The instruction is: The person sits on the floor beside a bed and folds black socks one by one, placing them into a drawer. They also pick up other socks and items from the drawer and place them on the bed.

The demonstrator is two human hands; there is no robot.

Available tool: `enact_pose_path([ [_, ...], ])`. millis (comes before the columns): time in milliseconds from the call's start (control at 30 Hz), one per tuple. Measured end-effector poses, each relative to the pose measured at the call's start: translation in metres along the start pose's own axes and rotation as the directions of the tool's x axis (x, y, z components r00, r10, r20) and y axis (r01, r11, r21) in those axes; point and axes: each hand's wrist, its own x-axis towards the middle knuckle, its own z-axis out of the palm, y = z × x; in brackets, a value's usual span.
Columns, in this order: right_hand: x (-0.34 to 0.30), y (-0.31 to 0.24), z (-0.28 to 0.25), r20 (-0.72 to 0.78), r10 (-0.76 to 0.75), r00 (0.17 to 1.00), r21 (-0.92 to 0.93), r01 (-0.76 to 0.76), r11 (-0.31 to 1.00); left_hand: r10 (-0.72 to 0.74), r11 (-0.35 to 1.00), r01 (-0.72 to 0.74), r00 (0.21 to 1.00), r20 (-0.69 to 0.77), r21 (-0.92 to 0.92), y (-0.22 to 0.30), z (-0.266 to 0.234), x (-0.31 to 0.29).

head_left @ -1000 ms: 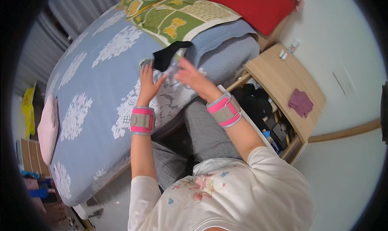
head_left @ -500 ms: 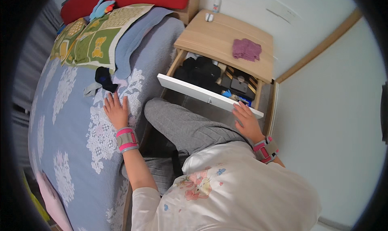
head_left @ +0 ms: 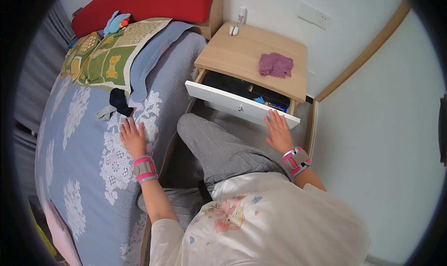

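Observation:
My right hand (head_left: 279,132) has its fingers stretched out against the white front of the drawer (head_left: 219,96), near its right end. The drawer stands partly pulled out of the wooden nightstand (head_left: 233,45). Dark items and a small blue object (head_left: 260,100) show inside it, half hidden by the nightstand top. My left hand (head_left: 132,138) lies flat with spread fingers on the blue bedspread (head_left: 88,159). Just beyond its fingertips are a black sock (head_left: 120,102) and a grey sock (head_left: 106,112). Neither hand holds anything.
On the nightstand lie a folded mauve cloth (head_left: 275,65), a small white item (head_left: 233,30) and a white spray can (head_left: 242,15). A green patterned pillow cover (head_left: 104,56) and a blue plush toy (head_left: 114,23) are at the bed's head. A pale panel (head_left: 372,112) stands at right.
The drawer has slid further into the nightstand, so less of its contents shows. My right hand has moved with its front. My left hand still rests on the bed.

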Motion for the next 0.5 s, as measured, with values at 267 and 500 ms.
enact_pose_path([
  [267, 0.042, 0.035, 0.015, -0.073, 0.067, 0.995, -0.078, -0.073, 0.994, -0.015, 0.999, 0.014, 1.000, -0.008, -0.040, 0.007, -0.010, -0.006],
  [500, 0.056, 0.034, 0.037, -0.153, 0.151, 0.977, -0.084, -0.165, 0.983, -0.013, 1.000, 0.013, 1.000, 0.011, -0.016, 0.006, -0.009, -0.004],
])
